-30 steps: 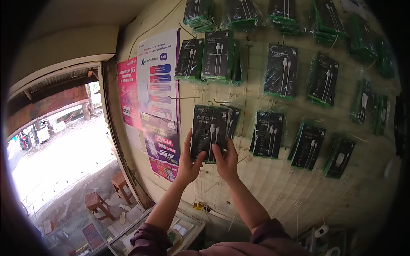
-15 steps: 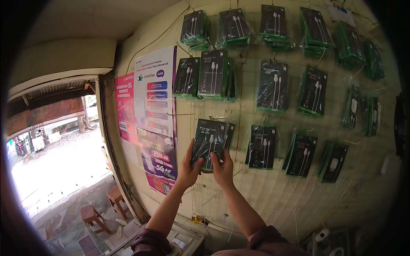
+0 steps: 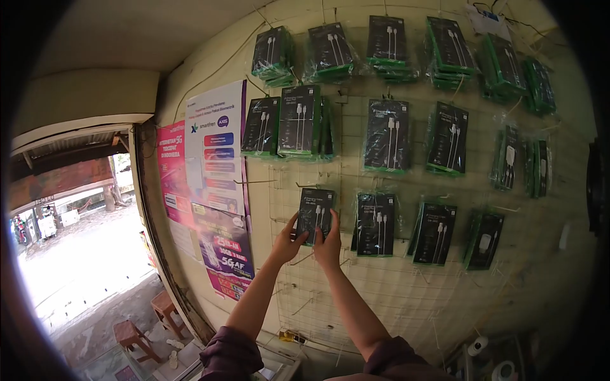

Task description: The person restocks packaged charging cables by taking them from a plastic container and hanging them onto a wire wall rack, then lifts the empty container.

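I see black rectangular cable box [image 3: 316, 212], long axis near upright, near pale wire grid [image 3: 375, 277] left edge; left hand [image 3: 287, 242], right hand [image 3: 327, 245] pinching lower sides.

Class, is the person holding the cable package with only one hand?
No, the left hand and right hand both hold the cable package.

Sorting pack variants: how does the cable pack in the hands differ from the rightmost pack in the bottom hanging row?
Contact: the cable pack is held between the left hand and right hand; the rightmost bottom-row pack has no hand on it.
Picture: the cable pack shows slim white cable ends; the rightmost bottom-row pack shows a broader white block shape.
Shared: dark fronts with white product pictures.
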